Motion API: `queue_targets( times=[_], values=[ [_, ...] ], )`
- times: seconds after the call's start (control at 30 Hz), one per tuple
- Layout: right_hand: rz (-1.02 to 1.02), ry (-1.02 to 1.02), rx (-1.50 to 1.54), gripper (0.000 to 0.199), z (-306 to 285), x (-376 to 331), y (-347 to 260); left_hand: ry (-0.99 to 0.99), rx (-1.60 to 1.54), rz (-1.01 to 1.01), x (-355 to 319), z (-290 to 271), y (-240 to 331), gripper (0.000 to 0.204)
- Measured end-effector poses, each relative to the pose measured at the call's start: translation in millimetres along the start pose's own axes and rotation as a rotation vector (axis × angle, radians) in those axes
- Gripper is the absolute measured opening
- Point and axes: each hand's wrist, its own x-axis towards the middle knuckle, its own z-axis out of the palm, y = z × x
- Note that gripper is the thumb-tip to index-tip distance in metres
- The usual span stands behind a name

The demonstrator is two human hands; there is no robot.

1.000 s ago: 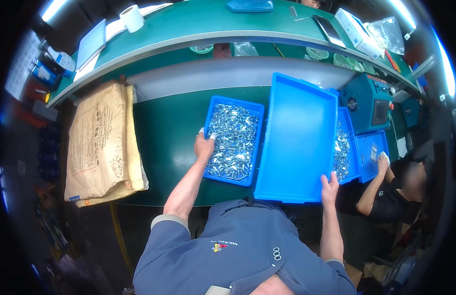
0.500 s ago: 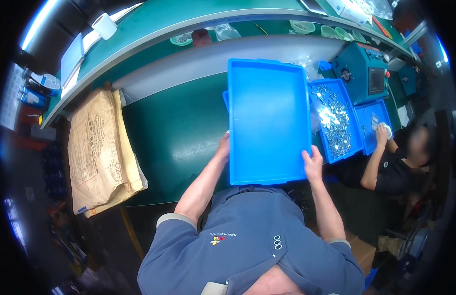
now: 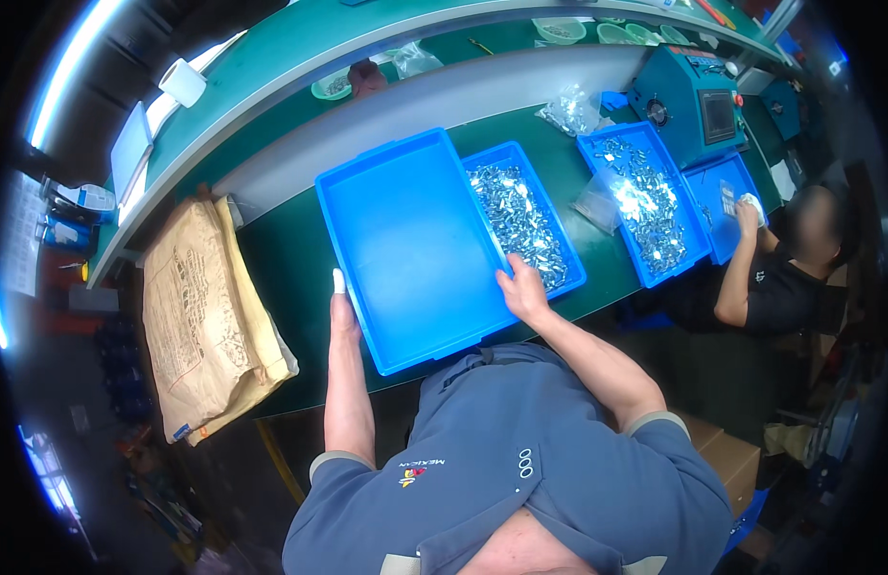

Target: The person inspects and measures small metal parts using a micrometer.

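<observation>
A large shallow blue tray (image 3: 415,254), with nothing lying in it, is held between my two hands, slightly tilted. My left hand (image 3: 343,311) grips its left side near the front corner; a white covering shows on one fingertip, and the other fingers are hidden. On the right side my right hand (image 3: 524,290) has its thumb over the rim, its fingers partly out of sight. Just right of it, a smaller blue tray (image 3: 576,259) full of small shiny metal parts (image 3: 520,216) sits on the bench, its left edge covered by the held tray.
Brown paper sacks (image 3: 190,316) lie at the bench's left. Rightward are another blue tray of metal parts (image 3: 655,206), plastic bags (image 3: 570,110) and a teal machine (image 3: 688,101). A co-worker's hand (image 3: 749,213) is over a further blue tray. A shelf (image 3: 444,43) runs behind.
Both hands have moved left with the large tray, which has also turned somewhat. The smaller tray of metal parts, mostly hidden behind it before, now shows.
</observation>
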Motion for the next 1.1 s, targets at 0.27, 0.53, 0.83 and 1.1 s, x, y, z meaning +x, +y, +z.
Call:
queue_targets(
  times=[0.27,0.53,0.83,1.1],
  values=[
    [-0.221,-0.137,-0.038,0.030,31,8,-23,0.218,0.278,0.039,15,-74,-4,0.073],
    [-0.205,0.385,-0.452,0.050,-55,29,53,0.278,0.324,0.052,38,-121,-7,0.057],
    [0.126,0.273,-0.300,0.034,-70,22,106,0.588,0.771,0.273,68,-110,3,0.045],
    [0.618,0.102,-0.051,0.034,-84,1,104,0.716,1.063,0.634,44,-55,-28,0.044]
  ],
)
